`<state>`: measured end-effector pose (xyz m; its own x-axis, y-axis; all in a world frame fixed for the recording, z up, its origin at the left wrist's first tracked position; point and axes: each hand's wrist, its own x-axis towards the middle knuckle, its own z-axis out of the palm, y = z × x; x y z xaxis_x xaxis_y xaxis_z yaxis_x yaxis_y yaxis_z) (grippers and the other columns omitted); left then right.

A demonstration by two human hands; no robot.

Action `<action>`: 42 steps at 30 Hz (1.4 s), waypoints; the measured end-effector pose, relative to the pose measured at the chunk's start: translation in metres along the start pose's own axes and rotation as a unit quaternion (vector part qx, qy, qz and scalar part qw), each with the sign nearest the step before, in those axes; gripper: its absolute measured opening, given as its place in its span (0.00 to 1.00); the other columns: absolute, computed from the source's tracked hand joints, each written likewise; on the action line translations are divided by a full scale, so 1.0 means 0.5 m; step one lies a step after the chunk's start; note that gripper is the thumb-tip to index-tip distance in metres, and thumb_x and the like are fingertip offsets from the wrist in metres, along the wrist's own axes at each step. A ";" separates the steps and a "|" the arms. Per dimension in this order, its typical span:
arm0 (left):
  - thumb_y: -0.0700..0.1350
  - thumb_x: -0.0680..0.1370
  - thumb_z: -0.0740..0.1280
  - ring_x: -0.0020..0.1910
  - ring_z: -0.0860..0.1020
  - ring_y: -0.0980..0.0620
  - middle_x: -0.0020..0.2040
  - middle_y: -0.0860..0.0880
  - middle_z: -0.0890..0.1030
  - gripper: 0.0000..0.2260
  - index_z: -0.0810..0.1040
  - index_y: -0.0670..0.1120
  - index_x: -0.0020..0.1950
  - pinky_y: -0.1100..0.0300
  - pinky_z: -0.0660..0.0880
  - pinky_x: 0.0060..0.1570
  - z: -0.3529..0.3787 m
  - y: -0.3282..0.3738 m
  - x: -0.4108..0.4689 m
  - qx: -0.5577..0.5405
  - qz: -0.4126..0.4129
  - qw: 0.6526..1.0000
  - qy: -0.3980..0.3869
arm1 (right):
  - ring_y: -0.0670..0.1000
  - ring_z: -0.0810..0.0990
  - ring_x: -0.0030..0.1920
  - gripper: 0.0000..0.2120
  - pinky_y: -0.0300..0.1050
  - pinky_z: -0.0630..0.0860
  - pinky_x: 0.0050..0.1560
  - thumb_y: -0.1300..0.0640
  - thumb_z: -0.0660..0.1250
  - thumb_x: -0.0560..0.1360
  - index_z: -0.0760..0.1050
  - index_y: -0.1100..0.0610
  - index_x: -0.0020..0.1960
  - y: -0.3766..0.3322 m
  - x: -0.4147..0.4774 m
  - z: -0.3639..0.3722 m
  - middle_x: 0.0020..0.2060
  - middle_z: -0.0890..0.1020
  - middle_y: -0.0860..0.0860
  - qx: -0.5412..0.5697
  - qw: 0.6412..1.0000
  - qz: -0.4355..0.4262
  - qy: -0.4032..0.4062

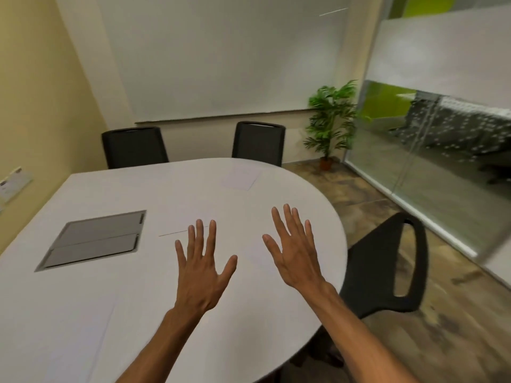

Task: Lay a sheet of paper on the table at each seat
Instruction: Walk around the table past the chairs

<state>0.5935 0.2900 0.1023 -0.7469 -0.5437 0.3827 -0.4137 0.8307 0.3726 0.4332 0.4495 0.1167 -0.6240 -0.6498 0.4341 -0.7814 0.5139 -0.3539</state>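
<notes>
A sheet of paper (240, 177) lies flat on the white table (116, 286) by the far chair (258, 142). The left hand (203, 268) and right hand (294, 251) are spread wide open, holding nothing.

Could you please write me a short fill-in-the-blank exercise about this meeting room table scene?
1. Both hands, left hand and right hand, are spread open and hold ____.
2. The potted plant stands in the room's far ____ corner.
3. The grey hatch is set into the ____.

Missing words: nothing; right; table
</notes>
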 end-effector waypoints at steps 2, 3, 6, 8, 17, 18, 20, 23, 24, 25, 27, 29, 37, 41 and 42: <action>0.69 0.78 0.47 0.80 0.34 0.51 0.82 0.52 0.35 0.37 0.36 0.56 0.81 0.40 0.38 0.78 0.030 0.080 0.016 -0.006 0.016 1.000 -0.006 | 0.48 0.37 0.80 0.31 0.54 0.37 0.79 0.36 0.45 0.83 0.41 0.44 0.81 0.068 -0.014 -0.055 0.81 0.42 0.47 -0.018 1.000 0.015 0.014; 0.69 0.78 0.47 0.80 0.34 0.51 0.82 0.52 0.35 0.37 0.36 0.56 0.81 0.40 0.38 0.78 0.045 0.123 0.022 -0.009 0.026 1.000 -0.007 | 0.48 0.36 0.80 0.31 0.55 0.36 0.78 0.36 0.44 0.83 0.41 0.44 0.81 0.105 -0.023 -0.082 0.81 0.41 0.47 -0.029 0.999 0.024 0.020; 0.69 0.78 0.47 0.81 0.35 0.51 0.82 0.52 0.36 0.36 0.39 0.57 0.82 0.40 0.37 0.78 0.089 0.244 0.037 -0.027 0.046 0.999 -0.002 | 0.49 0.35 0.80 0.31 0.55 0.36 0.78 0.34 0.41 0.82 0.39 0.44 0.81 0.217 -0.048 -0.157 0.81 0.40 0.47 -0.055 0.996 0.057 0.033; 0.69 0.78 0.46 0.81 0.35 0.51 0.82 0.52 0.37 0.36 0.40 0.57 0.82 0.40 0.37 0.78 0.118 0.319 0.044 -0.043 0.052 0.998 -0.002 | 0.49 0.35 0.80 0.31 0.56 0.38 0.79 0.33 0.39 0.82 0.37 0.44 0.81 0.290 -0.067 -0.202 0.81 0.40 0.48 -0.064 0.994 0.076 0.038; 0.71 0.76 0.43 0.80 0.35 0.49 0.82 0.50 0.36 0.38 0.38 0.57 0.81 0.38 0.37 0.77 0.257 0.618 0.115 -0.055 0.118 0.990 -0.045 | 0.50 0.37 0.80 0.31 0.58 0.42 0.79 0.36 0.42 0.82 0.42 0.45 0.81 0.575 -0.115 -0.377 0.81 0.42 0.49 -0.107 0.981 0.154 0.044; 0.71 0.76 0.44 0.80 0.35 0.48 0.82 0.50 0.37 0.37 0.38 0.57 0.81 0.38 0.37 0.77 0.273 0.645 0.129 -0.055 0.126 0.989 -0.049 | 0.50 0.37 0.80 0.31 0.58 0.43 0.79 0.36 0.43 0.82 0.42 0.45 0.81 0.603 -0.116 -0.393 0.81 0.42 0.49 -0.111 0.979 0.164 0.045; 0.71 0.77 0.45 0.81 0.35 0.48 0.82 0.49 0.38 0.37 0.38 0.57 0.81 0.38 0.37 0.77 0.307 0.699 0.157 -0.059 0.142 0.987 -0.056 | 0.50 0.37 0.80 0.31 0.59 0.43 0.79 0.36 0.44 0.82 0.42 0.46 0.81 0.659 -0.115 -0.423 0.81 0.43 0.49 -0.119 0.975 0.179 0.047; 0.71 0.77 0.45 0.81 0.35 0.48 0.83 0.48 0.39 0.37 0.38 0.57 0.81 0.39 0.37 0.78 0.357 0.769 0.198 -0.071 0.159 0.982 -0.069 | 0.51 0.38 0.80 0.32 0.59 0.43 0.79 0.36 0.43 0.82 0.42 0.46 0.81 0.737 -0.107 -0.453 0.81 0.43 0.50 -0.129 0.971 0.192 0.057; 0.71 0.77 0.44 0.81 0.35 0.49 0.83 0.47 0.39 0.37 0.37 0.58 0.81 0.39 0.37 0.78 0.376 0.791 0.213 -0.076 0.163 0.981 -0.072 | 0.51 0.38 0.80 0.31 0.59 0.43 0.79 0.36 0.44 0.82 0.43 0.46 0.81 0.765 -0.103 -0.459 0.81 0.43 0.50 -0.134 0.970 0.195 0.061; 0.72 0.77 0.44 0.80 0.34 0.49 0.83 0.47 0.40 0.37 0.37 0.58 0.81 0.40 0.37 0.78 0.394 0.812 0.228 -0.080 0.167 0.980 -0.076 | 0.51 0.38 0.80 0.31 0.59 0.43 0.79 0.37 0.44 0.83 0.43 0.47 0.81 0.793 -0.096 -0.462 0.81 0.43 0.51 -0.137 0.969 0.198 0.063; 0.72 0.77 0.44 0.80 0.34 0.50 0.83 0.47 0.40 0.37 0.37 0.58 0.81 0.40 0.36 0.78 0.433 0.853 0.261 -0.087 0.171 0.978 -0.087 | 0.51 0.38 0.80 0.31 0.59 0.44 0.79 0.37 0.45 0.83 0.43 0.47 0.81 0.850 -0.079 -0.465 0.81 0.43 0.51 -0.143 0.966 0.206 0.063; 0.71 0.78 0.46 0.81 0.35 0.50 0.83 0.47 0.40 0.37 0.36 0.57 0.81 0.40 0.35 0.77 0.473 0.893 0.300 -0.094 0.168 0.976 -0.103 | 0.51 0.38 0.80 0.31 0.59 0.44 0.79 0.36 0.45 0.83 0.42 0.46 0.81 0.906 -0.054 -0.465 0.81 0.44 0.51 -0.143 0.965 0.212 0.057; 0.72 0.77 0.44 0.80 0.35 0.50 0.83 0.48 0.38 0.38 0.35 0.57 0.81 0.41 0.31 0.76 0.626 0.977 0.490 -0.115 0.128 0.977 -0.126 | 0.50 0.37 0.80 0.31 0.58 0.42 0.79 0.35 0.44 0.82 0.40 0.43 0.81 1.114 0.106 -0.448 0.81 0.42 0.50 -0.132 0.971 0.200 0.012; 0.72 0.76 0.43 0.81 0.35 0.48 0.82 0.47 0.37 0.39 0.37 0.55 0.81 0.38 0.32 0.76 0.681 1.003 0.591 -0.086 0.100 0.985 -0.114 | 0.51 0.38 0.80 0.31 0.59 0.44 0.79 0.36 0.44 0.83 0.41 0.45 0.81 1.201 0.196 -0.435 0.81 0.43 0.51 -0.130 0.976 0.176 0.003; 0.72 0.76 0.43 0.81 0.35 0.48 0.82 0.47 0.36 0.39 0.37 0.54 0.82 0.37 0.31 0.75 0.691 1.009 0.611 -0.076 0.093 0.987 -0.110 | 0.51 0.38 0.80 0.31 0.59 0.44 0.79 0.36 0.44 0.83 0.41 0.45 0.81 1.221 0.214 -0.431 0.81 0.44 0.51 -0.127 0.977 0.172 0.001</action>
<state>-0.0232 0.5846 0.1150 -0.9047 -0.3298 0.2698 -0.1879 0.8771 0.4420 -0.1122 0.8144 0.1259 -0.8500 -0.4125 0.3277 -0.5014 0.8243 -0.2628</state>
